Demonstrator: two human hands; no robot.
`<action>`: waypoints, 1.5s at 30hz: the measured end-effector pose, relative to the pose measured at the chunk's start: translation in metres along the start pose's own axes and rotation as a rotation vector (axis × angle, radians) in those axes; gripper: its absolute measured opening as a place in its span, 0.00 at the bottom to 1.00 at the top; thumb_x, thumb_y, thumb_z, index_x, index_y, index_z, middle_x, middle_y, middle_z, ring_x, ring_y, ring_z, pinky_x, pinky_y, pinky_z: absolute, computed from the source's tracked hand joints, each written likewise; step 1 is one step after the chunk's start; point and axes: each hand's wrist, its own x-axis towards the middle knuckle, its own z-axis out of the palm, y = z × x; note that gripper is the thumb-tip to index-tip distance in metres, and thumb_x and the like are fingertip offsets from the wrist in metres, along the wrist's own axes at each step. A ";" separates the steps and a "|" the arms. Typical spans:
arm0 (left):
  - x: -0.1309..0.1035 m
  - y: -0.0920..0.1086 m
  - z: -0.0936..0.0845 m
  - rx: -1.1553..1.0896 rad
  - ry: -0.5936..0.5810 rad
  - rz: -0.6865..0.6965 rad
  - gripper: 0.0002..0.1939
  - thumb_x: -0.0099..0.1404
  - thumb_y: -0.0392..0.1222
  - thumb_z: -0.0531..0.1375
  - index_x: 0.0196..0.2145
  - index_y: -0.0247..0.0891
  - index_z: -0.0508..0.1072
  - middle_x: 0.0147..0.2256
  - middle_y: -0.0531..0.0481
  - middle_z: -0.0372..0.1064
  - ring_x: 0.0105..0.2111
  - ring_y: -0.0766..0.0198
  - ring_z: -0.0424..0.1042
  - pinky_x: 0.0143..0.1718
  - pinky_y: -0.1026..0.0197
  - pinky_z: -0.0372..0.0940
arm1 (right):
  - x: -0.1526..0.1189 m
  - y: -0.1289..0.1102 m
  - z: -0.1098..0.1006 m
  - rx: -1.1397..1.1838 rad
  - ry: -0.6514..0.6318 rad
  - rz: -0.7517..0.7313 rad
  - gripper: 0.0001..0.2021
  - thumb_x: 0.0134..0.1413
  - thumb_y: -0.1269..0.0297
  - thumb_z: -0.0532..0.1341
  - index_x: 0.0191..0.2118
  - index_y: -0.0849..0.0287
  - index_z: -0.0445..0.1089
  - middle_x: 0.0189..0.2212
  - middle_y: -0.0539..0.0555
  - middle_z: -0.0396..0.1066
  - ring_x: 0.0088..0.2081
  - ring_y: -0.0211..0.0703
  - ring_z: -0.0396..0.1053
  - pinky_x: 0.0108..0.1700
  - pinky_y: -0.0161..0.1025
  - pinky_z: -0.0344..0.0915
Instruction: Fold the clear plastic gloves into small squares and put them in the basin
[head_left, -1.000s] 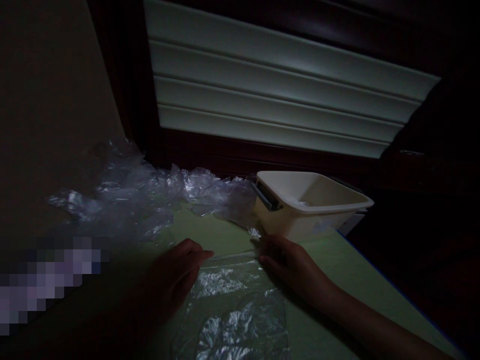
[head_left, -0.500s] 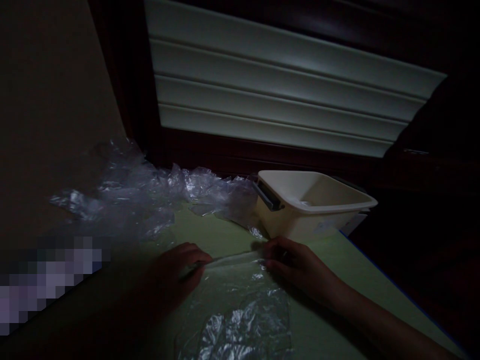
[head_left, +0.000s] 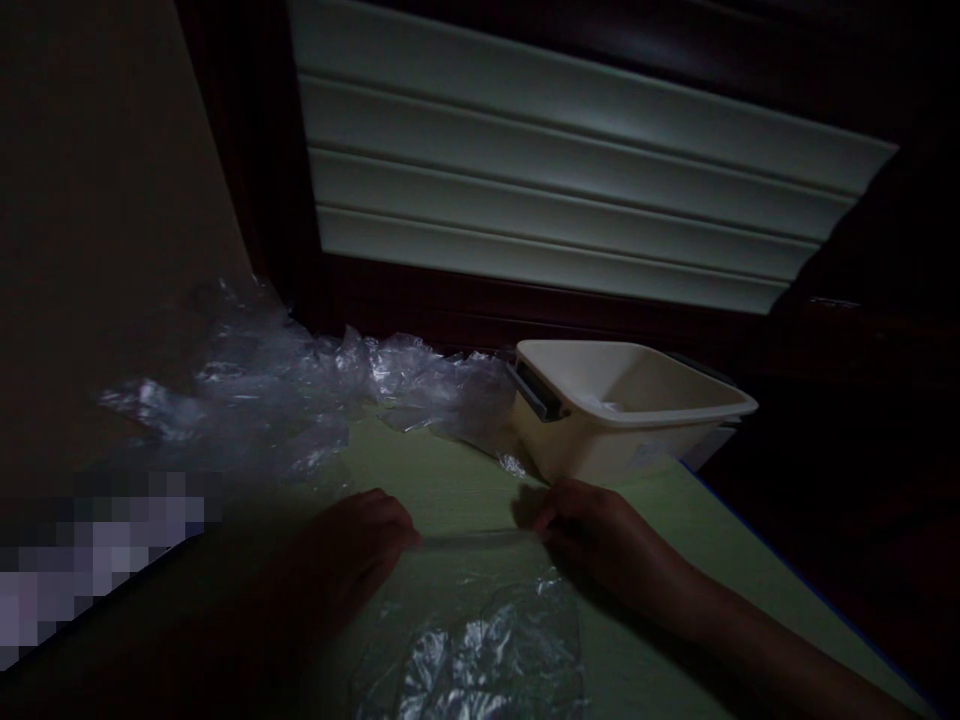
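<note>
A clear plastic bag (head_left: 487,640) lies on the pale green table (head_left: 412,460), its far edge drawn out straight between my hands. My left hand (head_left: 360,550) pinches the left end of that edge, and its fingers are dim. At the right end, my right hand (head_left: 589,520) grips the same edge with curled fingers, just in front of a cream plastic bin. The lower part of the bag is crinkled and shiny.
The cream bin (head_left: 600,450) with dark handles stands at the table's back right. Crumpled clear plastic bags (head_left: 270,380) are heaped along the back left. Behind are a dark frame and a pale slatted panel (head_left: 525,170). A blue edge runs down the table's right side.
Both hands have turned a little, with their fingers closer to the table. The bag's far edge between them sits slightly lower and looks thinner.
</note>
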 end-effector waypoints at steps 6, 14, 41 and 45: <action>-0.005 -0.008 0.002 0.024 -0.095 0.136 0.15 0.63 0.27 0.50 0.41 0.39 0.70 0.36 0.50 0.70 0.36 0.61 0.67 0.40 0.60 0.62 | -0.005 -0.008 -0.004 -0.203 -0.085 -0.089 0.13 0.54 0.79 0.56 0.38 0.59 0.76 0.34 0.56 0.71 0.34 0.42 0.70 0.37 0.38 0.66; -0.014 -0.017 -0.001 0.121 -0.062 0.200 0.19 0.64 0.27 0.49 0.50 0.41 0.66 0.41 0.50 0.71 0.41 0.61 0.68 0.46 0.61 0.61 | -0.005 -0.007 -0.009 -0.250 -0.144 -0.140 0.14 0.55 0.79 0.58 0.40 0.56 0.77 0.35 0.54 0.74 0.37 0.42 0.72 0.41 0.38 0.67; -0.006 -0.020 -0.006 0.265 -0.294 0.340 0.17 0.52 0.27 0.58 0.40 0.39 0.71 0.43 0.48 0.75 0.41 0.57 0.72 0.38 0.60 0.61 | 0.021 -0.074 0.026 -0.417 -0.304 -0.463 0.15 0.62 0.75 0.54 0.54 0.69 0.66 0.50 0.64 0.71 0.50 0.48 0.69 0.54 0.42 0.65; -0.012 -0.021 0.007 0.289 -0.246 0.290 0.12 0.55 0.28 0.59 0.36 0.40 0.72 0.43 0.48 0.75 0.42 0.57 0.72 0.38 0.61 0.61 | 0.020 -0.069 0.038 -0.545 -0.310 -0.547 0.14 0.62 0.75 0.54 0.51 0.72 0.68 0.52 0.66 0.69 0.51 0.50 0.69 0.57 0.45 0.62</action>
